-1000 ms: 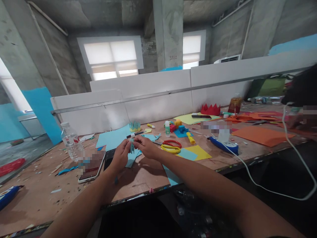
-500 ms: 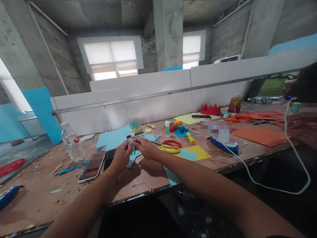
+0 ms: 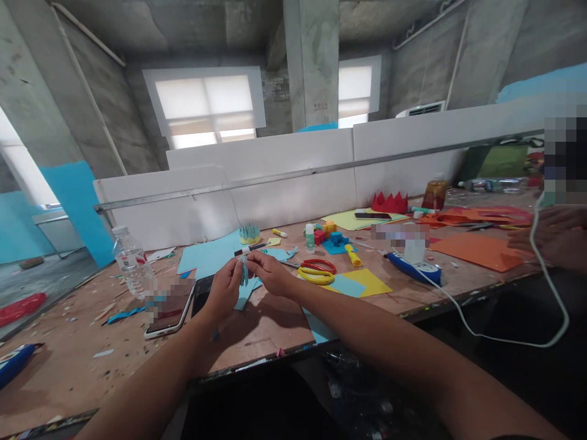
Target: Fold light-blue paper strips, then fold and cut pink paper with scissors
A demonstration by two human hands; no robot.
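My left hand (image 3: 224,287) and my right hand (image 3: 269,272) meet just above the wooden table (image 3: 257,330), fingers pinched on a small folded piece of light blue paper (image 3: 244,270) held upright between them. Below them lie more light blue paper scraps (image 3: 245,292). Two phones (image 3: 170,308) lie side by side just left of my left hand. Red and yellow scissors (image 3: 316,271) rest to the right of my right hand.
A water bottle (image 3: 131,263) stands at the left. Light blue sheets (image 3: 208,253), a small blue paper crown (image 3: 250,233), glue sticks (image 3: 310,238), a red paper crown (image 3: 389,202) and orange paper (image 3: 481,250) cover the far side. A white cable (image 3: 504,339) hangs off the right edge near another person's hand (image 3: 553,235).
My hands stay together on the blue paper, with only small finger shifts. The other person's hand at the right has moved and the white cable has swung lower.
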